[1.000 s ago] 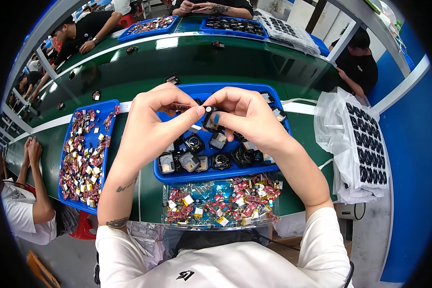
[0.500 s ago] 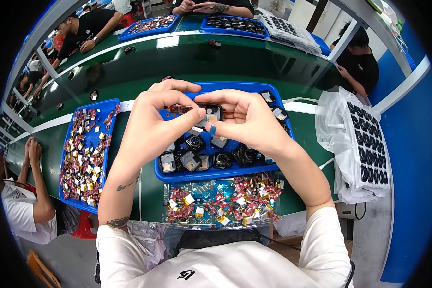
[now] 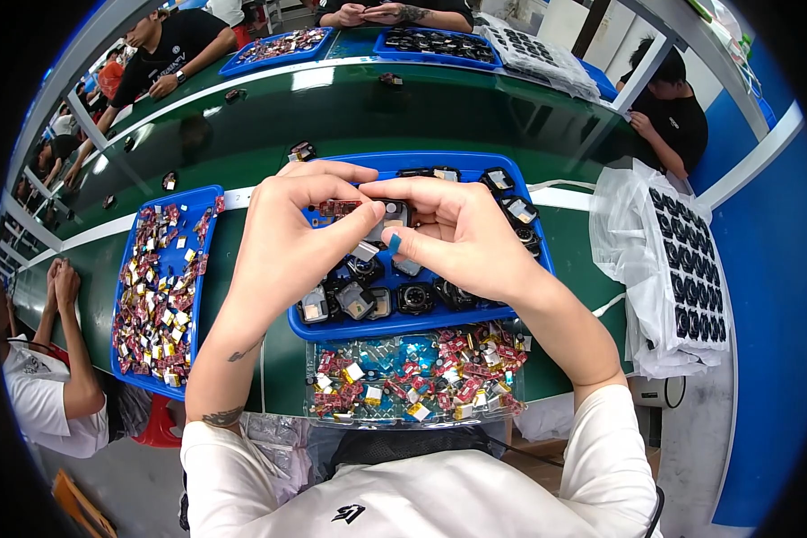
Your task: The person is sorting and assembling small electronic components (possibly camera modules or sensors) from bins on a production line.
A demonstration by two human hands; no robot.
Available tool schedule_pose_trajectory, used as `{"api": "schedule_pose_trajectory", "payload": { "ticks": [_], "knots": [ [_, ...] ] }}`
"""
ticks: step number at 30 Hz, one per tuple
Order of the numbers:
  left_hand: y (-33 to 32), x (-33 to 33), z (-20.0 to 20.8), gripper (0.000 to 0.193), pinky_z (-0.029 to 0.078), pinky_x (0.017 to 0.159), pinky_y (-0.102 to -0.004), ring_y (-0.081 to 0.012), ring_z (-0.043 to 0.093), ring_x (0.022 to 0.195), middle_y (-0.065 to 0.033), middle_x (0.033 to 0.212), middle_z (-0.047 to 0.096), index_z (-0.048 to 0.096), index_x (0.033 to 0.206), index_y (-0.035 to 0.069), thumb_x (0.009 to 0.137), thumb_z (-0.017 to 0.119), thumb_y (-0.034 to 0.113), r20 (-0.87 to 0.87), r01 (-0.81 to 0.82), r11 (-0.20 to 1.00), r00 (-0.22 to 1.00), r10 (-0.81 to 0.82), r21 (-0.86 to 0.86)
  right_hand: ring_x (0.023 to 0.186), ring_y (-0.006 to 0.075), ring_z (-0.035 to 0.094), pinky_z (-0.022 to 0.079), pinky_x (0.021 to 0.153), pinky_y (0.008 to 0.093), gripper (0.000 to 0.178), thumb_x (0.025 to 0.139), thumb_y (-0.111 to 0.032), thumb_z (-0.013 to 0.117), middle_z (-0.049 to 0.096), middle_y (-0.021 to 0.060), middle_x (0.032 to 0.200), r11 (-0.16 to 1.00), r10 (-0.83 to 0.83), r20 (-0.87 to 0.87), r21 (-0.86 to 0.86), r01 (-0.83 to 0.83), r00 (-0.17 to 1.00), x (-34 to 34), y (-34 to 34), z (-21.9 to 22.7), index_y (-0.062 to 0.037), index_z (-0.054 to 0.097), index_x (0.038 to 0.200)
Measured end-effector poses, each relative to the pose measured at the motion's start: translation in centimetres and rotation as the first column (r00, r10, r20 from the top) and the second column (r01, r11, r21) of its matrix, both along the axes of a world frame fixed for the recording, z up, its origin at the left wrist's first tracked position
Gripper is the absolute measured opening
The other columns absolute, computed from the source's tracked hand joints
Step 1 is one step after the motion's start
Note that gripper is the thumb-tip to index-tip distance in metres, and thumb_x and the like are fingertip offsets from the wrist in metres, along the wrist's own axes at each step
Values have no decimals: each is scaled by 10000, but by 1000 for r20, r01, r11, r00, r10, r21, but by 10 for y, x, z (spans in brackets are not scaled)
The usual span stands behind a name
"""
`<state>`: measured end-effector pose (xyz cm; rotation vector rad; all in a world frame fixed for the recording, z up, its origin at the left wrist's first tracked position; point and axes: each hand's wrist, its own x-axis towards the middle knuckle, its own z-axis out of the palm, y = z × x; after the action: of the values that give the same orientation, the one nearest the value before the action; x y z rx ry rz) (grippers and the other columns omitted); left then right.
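Both hands meet over a blue tray (image 3: 527,199), around an open black watch case (image 3: 398,215) with a grey inside. My left hand (image 3: 278,224) pinches its left side between thumb and index finger. A red circuit board (image 3: 339,208) shows under the left fingers, and a small white block (image 3: 365,250) hangs below the left thumb. From the right, my right hand (image 3: 462,235) wraps the case, thumb on its lower edge. A bit of blue film (image 3: 394,242) shows at that thumb's tip. The fingers partly hide the case. Several black watch cases (image 3: 415,299) lie in the tray below.
A clear tray (image 3: 403,420) of red boards and batteries lies nearest me. At left is a blue tray (image 3: 218,202) of similar parts, at right a white-wrapped tray (image 3: 686,269) of black pieces. Beyond runs a green conveyor belt (image 3: 350,112) carrying cases; people sit around it.
The pieces on the conveyor belt have shifted left. My hands keep their hold on the watch case, moving only slightly. The person at right has raised a hand a little.
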<state>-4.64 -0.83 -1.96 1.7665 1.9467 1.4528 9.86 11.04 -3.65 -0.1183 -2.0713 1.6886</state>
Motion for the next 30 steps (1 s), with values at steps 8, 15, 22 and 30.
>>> {"api": "schedule_pose_trajectory", "payload": {
  "ticks": [8,15,22,30],
  "knots": [
    [1,7,-2,112,471,820,-315,-203,622,922,-133,968,689,705,796,-9,725,720,75,-46,-74,997,996,76,37,817,95,621,532,685,242,286,883,-13,511,662,96,990,996,-84,4,-24,84,996,-1,-2,1,41,593,1152],
    [-3,11,5,93,502,728,-288,-192,656,811,-116,854,692,709,795,6,716,720,54,-105,-64,976,991,88,209,916,119,624,522,777,253,228,892,-9,531,661,102,1016,992,-119,-94,-63,113,989,0,8,4,37,614,1100],
    [-8,11,6,96,470,636,-204,-74,602,701,-55,777,674,697,830,-18,778,713,60,471,118,993,876,-110,12,831,91,632,520,731,221,164,844,18,575,664,86,928,981,-168,-198,-131,144,966,1,5,6,35,617,1002],
    [-1,10,5,129,483,633,-179,-58,608,696,-50,777,661,640,849,-17,788,727,54,504,80,997,860,-76,14,809,92,631,520,701,213,141,828,28,590,660,75,910,984,-164,-210,-104,145,964,3,1,7,37,622,964]
  ]
}}
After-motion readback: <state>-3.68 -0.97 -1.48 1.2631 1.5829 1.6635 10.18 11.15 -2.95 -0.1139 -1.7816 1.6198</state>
